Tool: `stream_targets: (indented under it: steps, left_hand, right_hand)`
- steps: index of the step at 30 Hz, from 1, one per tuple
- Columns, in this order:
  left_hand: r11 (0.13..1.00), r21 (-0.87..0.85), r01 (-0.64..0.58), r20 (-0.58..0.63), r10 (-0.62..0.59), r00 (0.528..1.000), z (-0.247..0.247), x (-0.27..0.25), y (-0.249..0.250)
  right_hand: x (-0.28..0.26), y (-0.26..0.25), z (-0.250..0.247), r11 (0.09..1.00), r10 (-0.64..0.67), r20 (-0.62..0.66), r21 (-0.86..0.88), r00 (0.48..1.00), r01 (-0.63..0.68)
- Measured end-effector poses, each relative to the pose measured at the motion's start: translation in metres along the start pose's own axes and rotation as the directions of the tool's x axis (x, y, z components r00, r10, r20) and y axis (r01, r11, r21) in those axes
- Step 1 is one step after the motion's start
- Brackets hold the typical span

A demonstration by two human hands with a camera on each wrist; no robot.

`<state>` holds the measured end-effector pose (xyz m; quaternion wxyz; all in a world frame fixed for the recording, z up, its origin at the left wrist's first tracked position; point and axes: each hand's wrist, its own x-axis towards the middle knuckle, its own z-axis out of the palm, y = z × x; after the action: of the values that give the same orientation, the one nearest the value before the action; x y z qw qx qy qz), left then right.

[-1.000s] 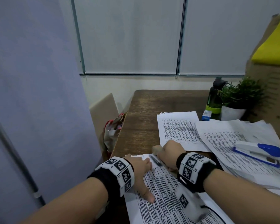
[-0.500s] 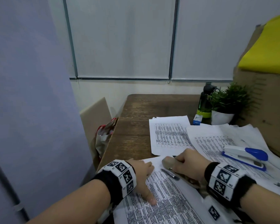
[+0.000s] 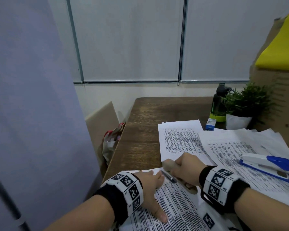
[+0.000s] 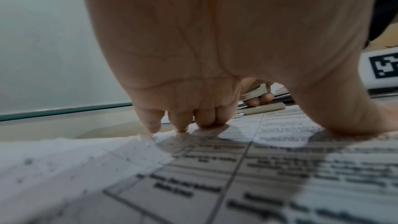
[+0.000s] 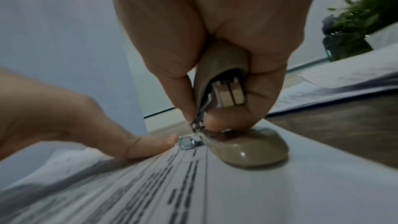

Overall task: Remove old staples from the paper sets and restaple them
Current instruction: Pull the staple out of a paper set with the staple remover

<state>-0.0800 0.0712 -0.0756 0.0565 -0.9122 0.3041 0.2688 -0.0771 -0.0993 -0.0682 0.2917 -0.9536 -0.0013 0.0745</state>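
Note:
A printed paper set (image 3: pixel 173 205) lies at the near edge of the wooden table (image 3: pixel 145 130). My left hand (image 3: pixel 148 189) presses flat on its top left corner, its fingertips (image 4: pixel 202 120) and thumb down on the sheet (image 4: pixel 193 176). My right hand (image 3: pixel 185 169) grips a beige stapler (image 3: pixel 168 164) that is hinged open. The stapler base (image 5: pixel 247 151) rests on the paper's top edge. Its metal tip (image 5: pixel 189 140) sits just beside my left index finger (image 5: pixel 133 140). The staple itself cannot be made out.
A blue and white stapler (image 3: pixel 267 164) lies on more paper sets (image 3: pixel 232 147) to the right, another set (image 3: pixel 178 139) behind. A potted plant (image 3: pixel 244 104), dark bottle (image 3: pixel 218 104), small blue box (image 3: pixel 210 124) and cardboard box (image 3: pixel 282 105) stand at the back right. A bag (image 3: pixel 110 140) hangs off the table's left edge.
The head view has swung a little. Both hands stay at the paper's top corner, the right hand and beige stapler shifting only slightly.

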Motion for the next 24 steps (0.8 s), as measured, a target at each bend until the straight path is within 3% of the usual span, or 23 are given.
stream_targets:
  steps: [3,8,15,18,24]
  left_hand:
    - [0.999,0.033,-0.005,0.006,0.005,1.0,-0.002,-0.001,0.001]
    - [0.999,0.039,-0.015,-0.004,0.016,1.0,-0.002,-0.003,0.001]
    - [0.997,0.077,-0.006,-0.023,0.008,1.0,-0.003,-0.002,0.005]
    - [0.997,0.082,-0.003,-0.027,0.005,1.0,-0.002,-0.001,0.006]
    - [0.996,0.09,0.004,-0.009,-0.003,1.0,0.0,0.005,0.001]
  right_hand:
    - [-0.006,0.008,-0.009,1.0,0.005,0.044,0.006,0.999,-0.006]
    - [-0.014,0.018,-0.015,0.986,-0.017,0.049,-0.165,0.999,0.025]
    - [-0.016,0.011,-0.009,0.995,0.011,0.005,-0.101,1.0,-0.011]
    - [-0.013,0.001,-0.004,0.989,0.022,0.009,-0.149,1.0,-0.02]
    - [-0.008,-0.009,-0.007,0.995,0.1,0.028,-0.031,0.995,-0.099]
